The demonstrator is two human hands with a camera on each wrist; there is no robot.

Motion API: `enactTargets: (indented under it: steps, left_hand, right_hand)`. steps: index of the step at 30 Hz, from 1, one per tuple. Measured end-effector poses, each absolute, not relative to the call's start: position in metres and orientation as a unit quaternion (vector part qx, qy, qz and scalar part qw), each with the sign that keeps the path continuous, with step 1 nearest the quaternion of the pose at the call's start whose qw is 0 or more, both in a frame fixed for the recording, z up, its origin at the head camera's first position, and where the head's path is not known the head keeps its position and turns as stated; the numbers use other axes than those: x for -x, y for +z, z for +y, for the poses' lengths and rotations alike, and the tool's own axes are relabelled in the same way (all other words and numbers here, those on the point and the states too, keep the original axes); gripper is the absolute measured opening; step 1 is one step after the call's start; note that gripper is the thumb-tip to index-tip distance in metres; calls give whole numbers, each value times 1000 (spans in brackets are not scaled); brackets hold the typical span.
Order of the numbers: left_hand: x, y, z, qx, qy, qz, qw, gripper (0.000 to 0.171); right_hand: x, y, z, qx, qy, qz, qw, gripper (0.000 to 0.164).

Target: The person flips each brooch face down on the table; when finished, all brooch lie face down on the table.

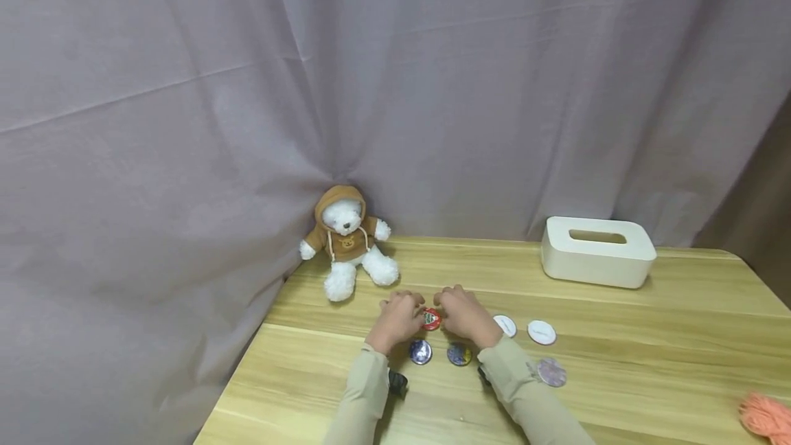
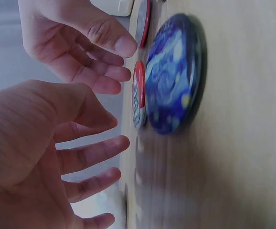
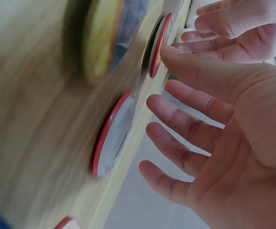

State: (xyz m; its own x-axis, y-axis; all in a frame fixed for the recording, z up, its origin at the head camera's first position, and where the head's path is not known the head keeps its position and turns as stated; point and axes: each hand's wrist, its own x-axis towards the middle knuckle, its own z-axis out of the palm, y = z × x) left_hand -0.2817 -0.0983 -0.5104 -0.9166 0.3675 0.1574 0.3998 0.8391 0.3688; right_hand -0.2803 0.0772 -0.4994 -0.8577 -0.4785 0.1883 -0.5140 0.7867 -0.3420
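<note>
A round red badge (image 1: 431, 319) lies flat on the wooden table between my hands. My left hand (image 1: 398, 318) is at its left with fingers loosely bent and spread, holding nothing. At its right hovers my right hand (image 1: 466, 314), its fingers apart and also without anything in them. In the right wrist view the right thumb tip overlaps the red badge's rim (image 3: 161, 45); contact I cannot tell. Nearer me lie a dark blue swirl-patterned badge (image 2: 172, 74) and a blue-and-yellow badge (image 1: 459, 354). A white badge (image 1: 505, 325) sits partly behind the right wrist.
Further right are another white badge (image 1: 542, 332) and a pale purple one (image 1: 552, 372), beside the right sleeve. A white plush bear (image 1: 346, 242) in a brown hoodie sits back left. A cream tissue box (image 1: 598, 253) stands back right; coral yarn (image 1: 766, 417) lies front right.
</note>
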Motion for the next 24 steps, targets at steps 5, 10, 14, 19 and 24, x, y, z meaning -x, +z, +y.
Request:
enactTargets:
  steps: [5,10,14,19,24]
  left_hand:
    - [281,-511,-103,199,-211,-957,21,39]
    - [281,-515,-104,206,-221,-953,3,37]
    - [281,-516,-104,211,-230,-950,2,31]
    - [283,-514,-105,208,-240,-948,7,31]
    - [285,-515,-108,208,-237,-949,20,28]
  right_hand:
    - [281,-504,72,-270,203,-940,43,21]
    - [280,-509,69,-271,199,-940,49,26]
    - [281,-510,68,-267,201,-941,45,26]
    - [284,-508,67,-266,201,-941,48,26]
    - [286,-507,66,-271,209,-939,37,26]
